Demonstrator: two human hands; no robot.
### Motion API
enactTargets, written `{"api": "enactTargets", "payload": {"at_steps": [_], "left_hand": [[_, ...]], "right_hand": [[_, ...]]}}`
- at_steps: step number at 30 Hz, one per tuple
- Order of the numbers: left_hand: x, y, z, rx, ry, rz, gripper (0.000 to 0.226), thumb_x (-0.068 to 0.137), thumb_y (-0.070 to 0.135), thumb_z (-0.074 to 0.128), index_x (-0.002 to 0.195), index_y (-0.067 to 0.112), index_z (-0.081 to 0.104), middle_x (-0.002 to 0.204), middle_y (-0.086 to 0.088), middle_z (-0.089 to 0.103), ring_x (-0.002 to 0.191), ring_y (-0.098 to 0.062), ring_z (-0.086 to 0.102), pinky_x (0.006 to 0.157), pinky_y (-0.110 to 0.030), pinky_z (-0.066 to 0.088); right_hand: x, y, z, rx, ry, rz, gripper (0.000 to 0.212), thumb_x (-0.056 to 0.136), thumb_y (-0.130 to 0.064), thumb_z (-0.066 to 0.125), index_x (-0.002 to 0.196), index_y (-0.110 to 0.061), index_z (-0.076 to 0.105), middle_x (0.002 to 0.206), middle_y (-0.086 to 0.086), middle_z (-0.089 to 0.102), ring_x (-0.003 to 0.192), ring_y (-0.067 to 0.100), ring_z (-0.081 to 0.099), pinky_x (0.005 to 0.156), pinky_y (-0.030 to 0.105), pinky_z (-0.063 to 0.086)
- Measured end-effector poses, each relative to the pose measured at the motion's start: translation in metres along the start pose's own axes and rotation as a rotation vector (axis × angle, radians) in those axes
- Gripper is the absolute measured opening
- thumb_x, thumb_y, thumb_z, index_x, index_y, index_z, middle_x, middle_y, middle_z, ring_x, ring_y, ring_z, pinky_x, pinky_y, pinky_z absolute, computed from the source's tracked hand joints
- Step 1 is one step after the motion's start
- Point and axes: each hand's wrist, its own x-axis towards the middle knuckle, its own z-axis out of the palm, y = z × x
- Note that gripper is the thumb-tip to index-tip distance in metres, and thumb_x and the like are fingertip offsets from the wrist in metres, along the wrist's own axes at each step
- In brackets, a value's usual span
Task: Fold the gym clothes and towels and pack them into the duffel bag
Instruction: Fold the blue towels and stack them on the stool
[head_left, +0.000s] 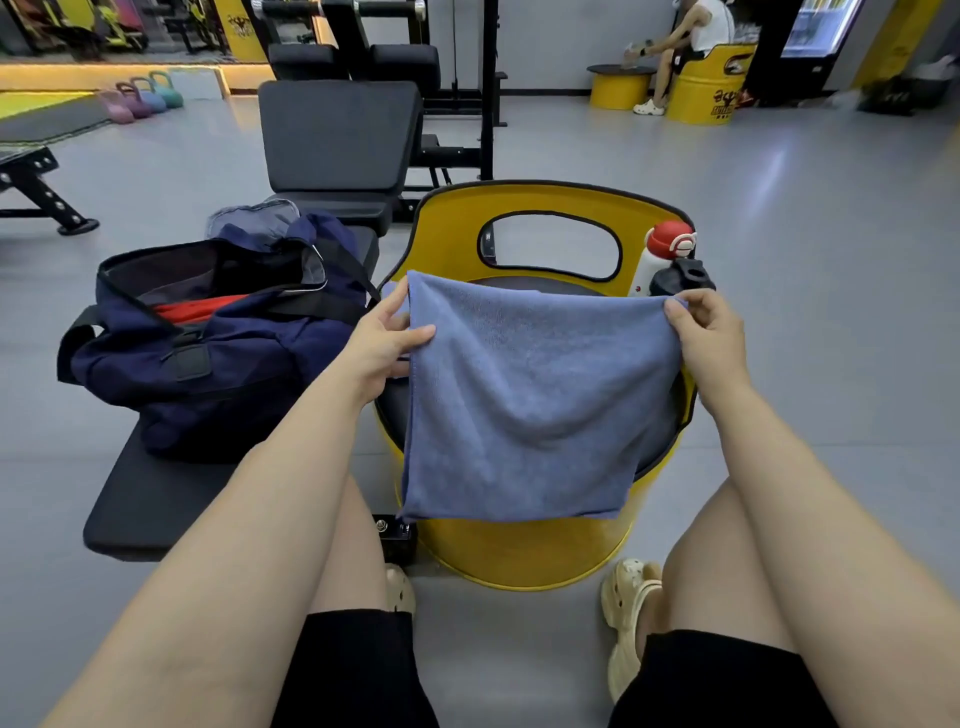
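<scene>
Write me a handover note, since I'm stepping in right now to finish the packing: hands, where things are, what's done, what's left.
Left hand pinches the towel at its top left corner; right hand pinches the top right corner. The towel hangs between them over the yellow seat, apparently already folded once.
The duffel bag sits open on the bench, to the left, with something red inside.
Two bottles stand on the seat behind the towel.
Left: finish folding the towel and put it in the bag.
</scene>
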Motion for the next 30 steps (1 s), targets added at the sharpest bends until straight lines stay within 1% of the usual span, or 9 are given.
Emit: {"api": "enactTargets", "payload": {"at_steps": [3, 6, 8, 10, 13, 17, 22, 26, 30], "left_hand": [[0.01, -0.011, 0.002, 0.05, 0.088, -0.114, 0.072, 0.092, -0.001, 0.054, 0.15, 0.031, 0.025, 0.122, 0.003, 0.062, 0.099, -0.013, 0.062, 0.07, -0.029, 0.056], [0.022, -0.025, 0.006, 0.094, 0.193, -0.141, 0.069, 0.093, -0.004, 0.05, 0.149, 0.027, 0.025, 0.121, 0.001, 0.06, 0.089, -0.007, 0.059, 0.069, -0.025, 0.053], [0.033, -0.033, 0.007, 0.095, 0.253, -0.127, 0.068, 0.093, -0.006, 0.049, 0.149, 0.024, 0.026, 0.13, -0.003, 0.057, 0.1, -0.012, 0.059, 0.077, -0.026, 0.052], [0.048, -0.041, 0.006, 0.088, 0.286, -0.105, 0.067, 0.092, -0.009, 0.048, 0.148, 0.022, 0.029, 0.136, -0.006, 0.054, 0.118, -0.019, 0.054, 0.092, -0.03, 0.049], [0.069, -0.05, 0.006, 0.097, 0.333, -0.095, 0.064, 0.092, -0.008, 0.048, 0.146, 0.022, 0.034, 0.14, -0.005, 0.051, 0.127, -0.022, 0.049, 0.106, -0.038, 0.042], [0.094, -0.062, 0.004, 0.106, 0.355, -0.097, 0.061, 0.093, -0.004, 0.049, 0.146, 0.023, 0.035, 0.14, -0.003, 0.051, 0.126, -0.02, 0.049, 0.107, -0.042, 0.041], [0.119, -0.076, 0.003, 0.054, 0.4, -0.091, 0.06, 0.092, -0.007, 0.049, 0.144, 0.023, 0.039, 0.137, -0.002, 0.054, 0.124, -0.017, 0.051, 0.106, -0.038, 0.042], [0.134, -0.083, 0.004, -0.015, 0.447, -0.114, 0.063, 0.091, -0.008, 0.05, 0.144, 0.025, 0.04, 0.121, 0.0, 0.063, 0.112, -0.016, 0.058, 0.102, -0.036, 0.045], [0.142, -0.086, 0.005, -0.027, 0.506, -0.136, 0.061, 0.089, -0.005, 0.05, 0.143, 0.022, 0.04, 0.09, 0.006, 0.059, 0.093, -0.012, 0.056, 0.091, -0.029, 0.047]], "right_hand": [[0.007, 0.018, 0.011, -0.086, 0.007, 0.067, 0.004, 0.094, -0.02, 0.058, 0.096, -0.016, 0.059, 0.095, 0.003, 0.064, 0.092, 0.015, 0.058, 0.079, 0.024, 0.044], [0.014, 0.03, 0.025, -0.164, 0.006, 0.088, 0.006, 0.093, -0.02, 0.059, 0.096, -0.015, 0.061, 0.093, 0.003, 0.065, 0.089, 0.015, 0.057, 0.076, 0.024, 0.039], [0.019, 0.036, 0.035, -0.206, 0.013, 0.096, 0.006, 0.094, -0.021, 0.058, 0.096, -0.016, 0.061, 0.09, 0.002, 0.062, 0.087, 0.014, 0.055, 0.074, 0.021, 0.037], [0.027, 0.044, 0.044, -0.224, 0.031, 0.111, 0.007, 0.094, -0.022, 0.058, 0.096, -0.015, 0.061, 0.09, 0.002, 0.062, 0.087, 0.014, 0.055, 0.075, 0.021, 0.037], [0.042, 0.055, 0.058, -0.215, 0.057, 0.132, 0.015, 0.095, -0.023, 0.057, 0.102, -0.011, 0.063, 0.093, 0.001, 0.063, 0.091, 0.015, 0.056, 0.078, 0.024, 0.04], [0.062, 0.066, 0.074, -0.205, 0.102, 0.161, 0.017, 0.095, -0.022, 0.057, 0.106, -0.01, 0.063, 0.095, 0.001, 0.062, 0.092, 0.014, 0.055, 0.078, 0.022, 0.038], [0.079, 0.078, 0.091, -0.164, 0.151, 0.199, 0.015, 0.095, -0.022, 0.057, 0.105, -0.011, 0.062, 0.098, 0.001, 0.062, 0.092, 0.013, 0.056, 0.078, 0.02, 0.04], [0.087, 0.083, 0.101, -0.13, 0.145, 0.203, 0.014, 0.095, -0.021, 0.057, 0.103, -0.011, 0.063, 0.093, -0.001, 0.061, 0.083, 0.007, 0.055, 0.067, 0.012, 0.039], [0.088, 0.086, 0.105, -0.106, 0.1, 0.203, 0.012, 0.095, -0.021, 0.057, 0.101, -0.012, 0.063, 0.096, 0.0, 0.064, 0.09, 0.01, 0.058, 0.074, 0.018, 0.043]]}}
